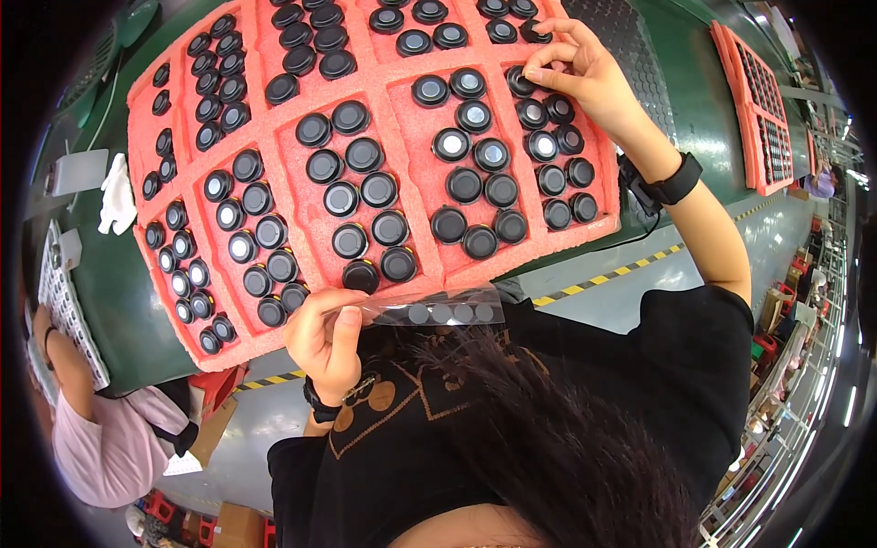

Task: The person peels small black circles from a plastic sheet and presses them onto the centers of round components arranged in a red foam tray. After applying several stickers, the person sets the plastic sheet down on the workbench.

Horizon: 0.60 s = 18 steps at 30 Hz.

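My left hand (327, 342) pinches one end of a clear plastic strip (475, 310) at the front edge of a pink foam tray (403, 151). A row of round grey stickers shows on the strip. My right hand (585, 78) is over the tray's right side, thumb and a finger closed together at the edge of a black round part (521, 82). Whatever is between those fingertips is too small to make out. Another fingertip is near a black round part (535, 33) farther back. Many similar parts stand in the tray's compartments, some with pale or shiny round tops.
The tray rests on a green table (137, 310), its front edge close to my body. A white cloth (117, 196) and a white keyboard-like panel (78, 301) lie at left, beside another person's arm (68, 361). A second pink tray (763, 119) stands at far right.
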### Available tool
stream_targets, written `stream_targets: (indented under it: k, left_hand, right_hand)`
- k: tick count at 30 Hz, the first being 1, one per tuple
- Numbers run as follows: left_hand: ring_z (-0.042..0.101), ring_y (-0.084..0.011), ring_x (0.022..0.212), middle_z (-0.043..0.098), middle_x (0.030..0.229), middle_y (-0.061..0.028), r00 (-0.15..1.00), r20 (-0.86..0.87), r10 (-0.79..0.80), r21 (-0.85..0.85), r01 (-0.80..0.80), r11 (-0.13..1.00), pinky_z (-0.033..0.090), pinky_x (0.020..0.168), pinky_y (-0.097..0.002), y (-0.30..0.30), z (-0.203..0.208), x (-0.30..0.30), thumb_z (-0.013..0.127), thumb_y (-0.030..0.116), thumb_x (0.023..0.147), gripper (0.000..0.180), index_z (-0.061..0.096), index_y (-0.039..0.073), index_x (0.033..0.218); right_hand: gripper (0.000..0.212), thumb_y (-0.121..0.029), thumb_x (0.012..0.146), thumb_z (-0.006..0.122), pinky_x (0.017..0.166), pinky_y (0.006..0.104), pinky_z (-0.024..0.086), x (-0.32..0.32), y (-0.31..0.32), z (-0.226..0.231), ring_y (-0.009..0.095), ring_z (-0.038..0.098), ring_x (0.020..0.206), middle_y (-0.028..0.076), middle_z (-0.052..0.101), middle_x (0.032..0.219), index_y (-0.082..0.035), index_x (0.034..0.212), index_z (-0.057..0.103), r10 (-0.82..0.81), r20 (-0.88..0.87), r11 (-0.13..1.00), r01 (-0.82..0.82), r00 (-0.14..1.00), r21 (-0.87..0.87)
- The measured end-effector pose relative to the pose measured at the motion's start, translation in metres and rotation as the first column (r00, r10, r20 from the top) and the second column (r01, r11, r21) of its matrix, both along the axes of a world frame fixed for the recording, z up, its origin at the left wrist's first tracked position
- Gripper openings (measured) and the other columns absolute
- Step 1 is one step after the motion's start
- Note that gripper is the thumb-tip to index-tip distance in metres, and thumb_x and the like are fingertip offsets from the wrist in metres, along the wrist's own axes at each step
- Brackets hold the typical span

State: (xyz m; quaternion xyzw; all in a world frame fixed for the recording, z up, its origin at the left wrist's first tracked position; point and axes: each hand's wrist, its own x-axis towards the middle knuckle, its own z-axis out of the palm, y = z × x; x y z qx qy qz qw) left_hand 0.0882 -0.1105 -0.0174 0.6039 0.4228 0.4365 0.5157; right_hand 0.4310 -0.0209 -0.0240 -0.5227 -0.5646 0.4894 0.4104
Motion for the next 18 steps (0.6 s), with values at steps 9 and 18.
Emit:
stream_targets:
  k: [9, 18]
  left_hand:
    - [0.055, -0.011, 0.056, 0.057, 0.064, -0.008, 1.0, 0.008, -0.018, 0.005, 0.018, 1.0, 0.043, 0.051, -0.0201, 0.0, 0.002, 0.0, 0.049, 0.004, 0.081, 0.012, 0.053, -0.007, 0.081]
    - [0.056, -0.0121, 0.057, 0.058, 0.064, -0.0092, 0.999, 0.021, -0.031, -0.007, 0.031, 1.0, 0.045, 0.052, -0.0203, 0.0, 0.001, -0.002, 0.049, 0.006, 0.082, 0.013, 0.052, -0.006, 0.082]
  right_hand:
    - [0.038, -0.002, 0.076, 0.057, 0.071, 0.0184, 0.037, -0.01, 0.001, 0.009, 0.006, 0.046, 0.077, 0.002, 0.05, 0.084, -0.005, 0.112, 0.044, -0.12, 0.495, 0.938, -0.066, 0.861, 0.341]
    - [0.012, -0.011, 0.077, 0.058, 0.072, 0.0205, 0.035, -0.012, -0.018, 0.029, 0.007, 0.046, 0.077, 0.0, 0.051, 0.083, 0.0, 0.081, 0.06, -0.038, 0.165, 0.99, 0.059, 0.986, -0.13]
